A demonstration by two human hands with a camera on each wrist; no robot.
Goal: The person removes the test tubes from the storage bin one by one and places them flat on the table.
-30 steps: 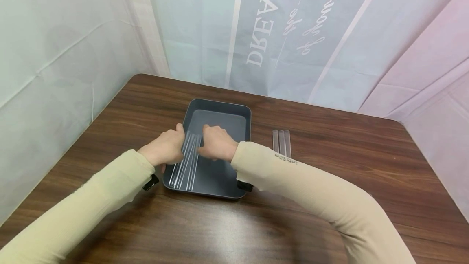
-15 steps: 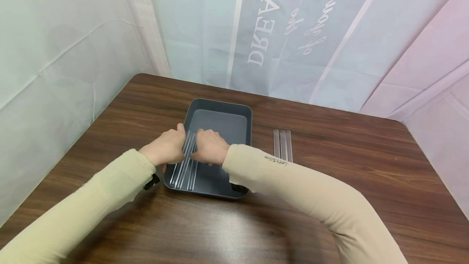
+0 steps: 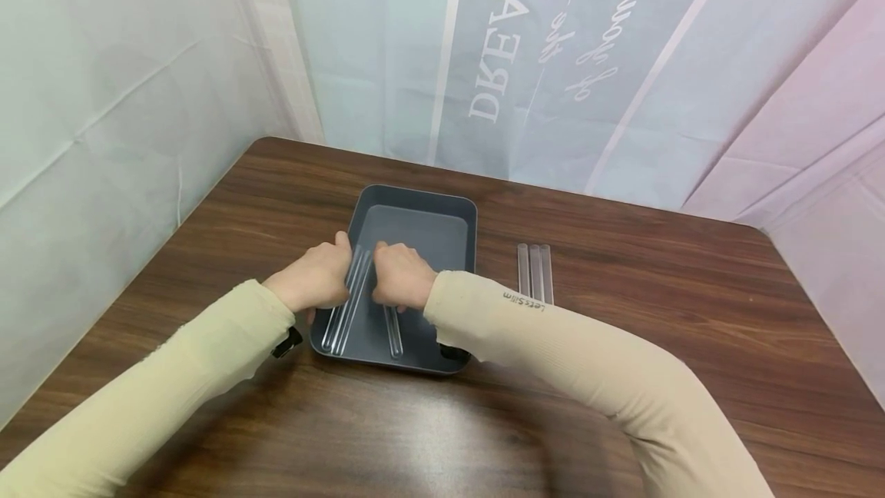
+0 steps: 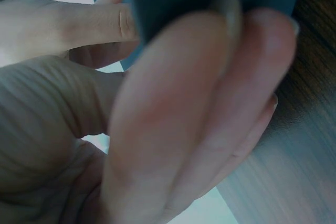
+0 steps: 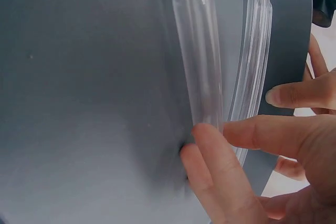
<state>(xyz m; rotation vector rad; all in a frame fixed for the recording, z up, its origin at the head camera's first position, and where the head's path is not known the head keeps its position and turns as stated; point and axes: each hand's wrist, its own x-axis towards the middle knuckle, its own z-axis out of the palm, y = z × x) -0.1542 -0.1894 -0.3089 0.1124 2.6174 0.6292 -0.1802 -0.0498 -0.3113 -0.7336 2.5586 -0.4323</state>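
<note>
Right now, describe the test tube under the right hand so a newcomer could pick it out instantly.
Start at the dark grey tray in the middle of the wooden table. Inside it, clear test tubes lie lengthwise; the right hand touches the single tube. It lies alone near the tray's middle, apart from the tubes bunched along the tray's left wall by the left hand.

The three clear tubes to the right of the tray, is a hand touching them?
No, the three clear tubes lie alone on the table.
</note>
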